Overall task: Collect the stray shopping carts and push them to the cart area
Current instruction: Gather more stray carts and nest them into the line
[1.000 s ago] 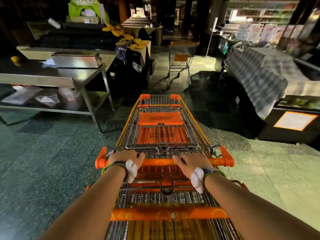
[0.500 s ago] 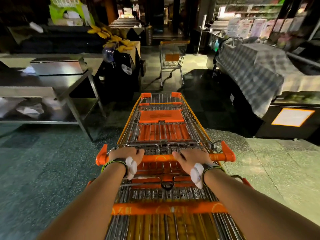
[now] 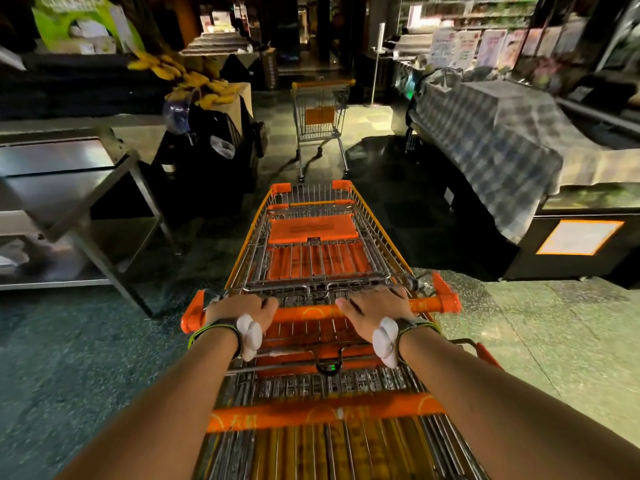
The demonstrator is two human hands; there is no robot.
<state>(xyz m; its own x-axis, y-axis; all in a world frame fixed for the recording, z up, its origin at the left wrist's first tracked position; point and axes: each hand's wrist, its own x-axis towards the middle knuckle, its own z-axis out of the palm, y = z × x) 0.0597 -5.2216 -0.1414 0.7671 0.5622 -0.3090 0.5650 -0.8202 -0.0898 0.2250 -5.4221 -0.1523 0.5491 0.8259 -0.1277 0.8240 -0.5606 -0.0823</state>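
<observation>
Pushing a nested pair of carts down a dim store aisle right now, both hands on the orange handle (image 3: 346, 311) of the front cart (image 3: 318, 251). Left hand (image 3: 242, 308) has its fingers curled over the bar near the left end, right hand (image 3: 375, 304) lies over the bar right of center with fingers draped forward, and it looks wrapped on too, though the fingertips are hidden. A 2nd cart sits tucked in behind, its own handle (image 3: 325, 412) close under the forearms. The stray cart (image 3: 320, 123) stands dead ahead in the aisle, well apart from the nose of the front cart and facing away, handle end toward us. So I'd say the step is closing in on that 1 to nest it. Next move probably calls for keeping the stack lined up straight with its rear gate, since the gap is tight: steel counter (image 3: 62, 181) and a dark stand topped with bananas (image 3: 204, 88) on the left, a cloth-covered display (image 3: 485, 133) on the right. Drifting either way could clip something.
</observation>
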